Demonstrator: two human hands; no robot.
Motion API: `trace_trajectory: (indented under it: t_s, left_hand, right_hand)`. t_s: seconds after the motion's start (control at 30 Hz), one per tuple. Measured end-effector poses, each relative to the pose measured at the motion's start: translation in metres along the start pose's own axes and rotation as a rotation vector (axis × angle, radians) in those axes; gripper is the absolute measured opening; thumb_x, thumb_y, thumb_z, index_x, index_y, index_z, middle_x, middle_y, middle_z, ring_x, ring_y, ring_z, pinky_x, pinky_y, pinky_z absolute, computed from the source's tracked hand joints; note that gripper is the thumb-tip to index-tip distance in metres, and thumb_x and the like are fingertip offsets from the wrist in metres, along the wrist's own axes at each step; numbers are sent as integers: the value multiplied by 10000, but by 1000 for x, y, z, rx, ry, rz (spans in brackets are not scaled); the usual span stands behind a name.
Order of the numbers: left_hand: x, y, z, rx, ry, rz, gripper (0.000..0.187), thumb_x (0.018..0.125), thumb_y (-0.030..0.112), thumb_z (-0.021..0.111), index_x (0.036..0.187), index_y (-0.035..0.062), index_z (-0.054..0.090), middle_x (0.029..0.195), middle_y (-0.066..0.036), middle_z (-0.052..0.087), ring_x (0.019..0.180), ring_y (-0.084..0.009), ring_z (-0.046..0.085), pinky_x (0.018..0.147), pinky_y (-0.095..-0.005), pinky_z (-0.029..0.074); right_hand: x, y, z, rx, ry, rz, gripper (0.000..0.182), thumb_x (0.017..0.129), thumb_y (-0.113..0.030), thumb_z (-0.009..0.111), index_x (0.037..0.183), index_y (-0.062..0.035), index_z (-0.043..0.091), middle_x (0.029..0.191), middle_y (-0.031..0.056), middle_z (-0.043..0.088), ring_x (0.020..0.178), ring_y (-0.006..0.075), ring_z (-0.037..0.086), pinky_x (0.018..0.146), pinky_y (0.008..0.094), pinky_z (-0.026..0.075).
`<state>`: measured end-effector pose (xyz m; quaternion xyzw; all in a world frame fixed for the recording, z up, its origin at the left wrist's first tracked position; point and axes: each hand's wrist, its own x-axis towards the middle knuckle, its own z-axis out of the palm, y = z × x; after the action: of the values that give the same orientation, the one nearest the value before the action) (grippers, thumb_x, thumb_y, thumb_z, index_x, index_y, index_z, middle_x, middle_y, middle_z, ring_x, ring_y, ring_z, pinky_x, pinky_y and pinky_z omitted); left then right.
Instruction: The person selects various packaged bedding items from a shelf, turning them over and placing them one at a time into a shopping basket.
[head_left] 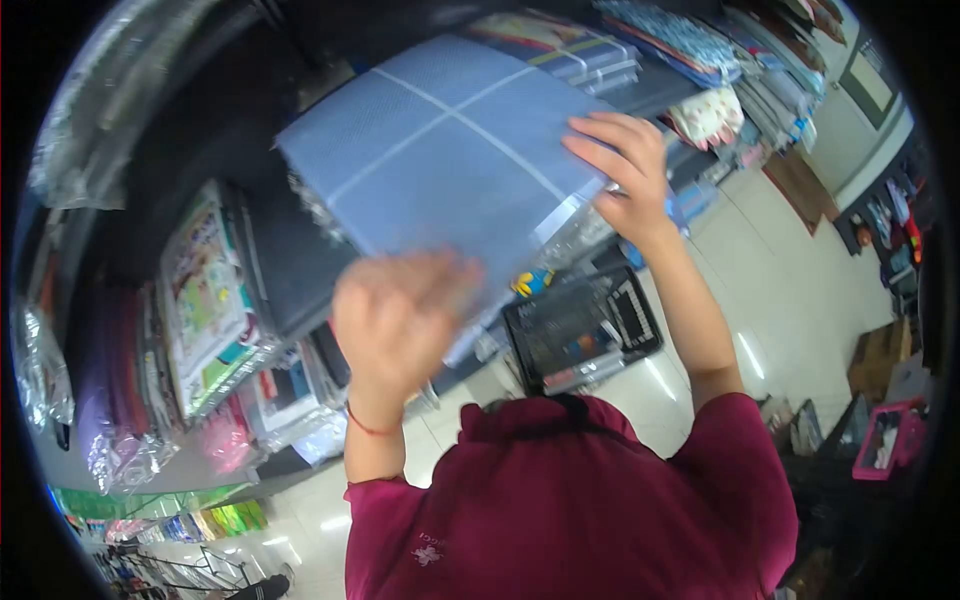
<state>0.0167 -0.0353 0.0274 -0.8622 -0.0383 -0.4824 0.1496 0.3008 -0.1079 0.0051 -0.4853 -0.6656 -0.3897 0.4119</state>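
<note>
A large flat blue-grey package (430,150) with pale crossing bands lies tilted on a dark shelf, in front of both hands. My left hand (405,305) is at its near left edge, smeared by motion, so its fingers cannot be made out. At the right edge of the package is my right hand (625,170), its fingers spread over the corner and the thumb apart from them. Clear plastic wrap shows beneath the near edge of the package.
Wrapped packages (210,290) stand at the left on the shelf. More folded goods (680,40) lie at the back right, beside a white patterned bundle (708,115). Below the shelf edge, a black bin (583,330) rests on the tiled floor (780,270).
</note>
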Motion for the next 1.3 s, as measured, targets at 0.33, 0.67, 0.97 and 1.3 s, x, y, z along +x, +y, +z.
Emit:
trace_trajectory:
  t_s: [0.33,0.67,0.97,1.3]
  left_hand:
    - [-18,183,41,-652,-158,9,306,790,222,617,1092,210,663,1062,72,614,917,-103,559,764,-266,410]
    - [-259,232,225,-963,-699,-952,395,744,-54,565,1116,78,572,1186,-84,583,1105,-344,543,907,-418,463]
    - [-437,276,294,-810,-820,-1338,379,830,-50,499,1190,69,490,1296,-171,497,1166,-401,488,970,-450,426]
    - [-446,274,282,-539,-899,-1270,385,904,173,533,1278,89,499,1294,-194,493,1146,-412,492,986,-499,401]
  right_hand:
    - [-192,-47,-184,62,-325,419,304,727,-159,661,1001,-57,574,1041,142,655,962,330,630,848,466,461]
    - [-436,-42,-82,167,-858,741,387,678,-129,736,1050,-92,634,1052,90,597,1049,309,537,902,451,404]
    - [-572,-76,17,241,-1359,792,453,793,-176,675,1229,-117,568,1173,116,579,1158,301,509,1046,453,351]
    - [-576,-81,15,334,-1298,882,516,833,-255,626,1307,-104,492,1301,179,499,1281,379,396,1070,512,303]
